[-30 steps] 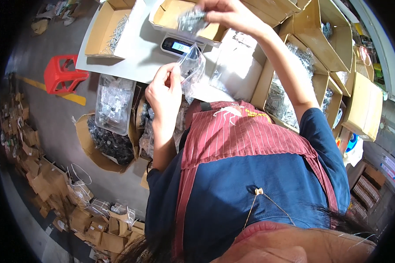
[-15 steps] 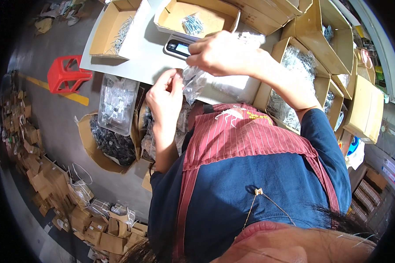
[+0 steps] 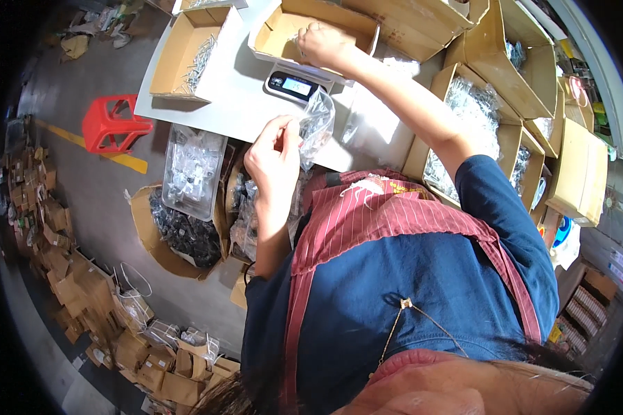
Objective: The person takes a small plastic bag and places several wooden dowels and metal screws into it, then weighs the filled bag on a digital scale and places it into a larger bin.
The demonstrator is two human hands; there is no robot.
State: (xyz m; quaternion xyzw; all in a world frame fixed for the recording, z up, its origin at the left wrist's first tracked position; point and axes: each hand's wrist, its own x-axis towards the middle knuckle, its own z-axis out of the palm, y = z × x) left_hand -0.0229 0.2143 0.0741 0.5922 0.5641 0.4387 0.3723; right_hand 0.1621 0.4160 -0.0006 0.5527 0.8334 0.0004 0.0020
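My left hand (image 3: pixel 273 153) pinches a clear plastic bag (image 3: pixel 318 128) at the table's near edge. The bag hangs open and puffed out to the right of the fingers. My right hand (image 3: pixel 322 45) reaches down into a shallow cardboard tray (image 3: pixel 273 34), its fingers curled around the small pile of screws there. The hand hides nearly all of those screws. Between the hands sits a small digital scale (image 3: pixel 294 86) with a lit display, just in front of the tray.
An open box of long screws (image 3: pixel 199 66) stands left on the white table (image 3: pixel 239 104). At right are boxes of bagged hardware (image 3: pixel 464 114). Below the table's edge are a clear bin (image 3: pixel 194 173) and a carton of black parts (image 3: pixel 187 235). A red stool (image 3: pixel 114 124) stands on the floor.
My right hand has left the bag and moved up into the tray, covering the screws that were visible there. My left hand still holds the bag, which now opens wider.
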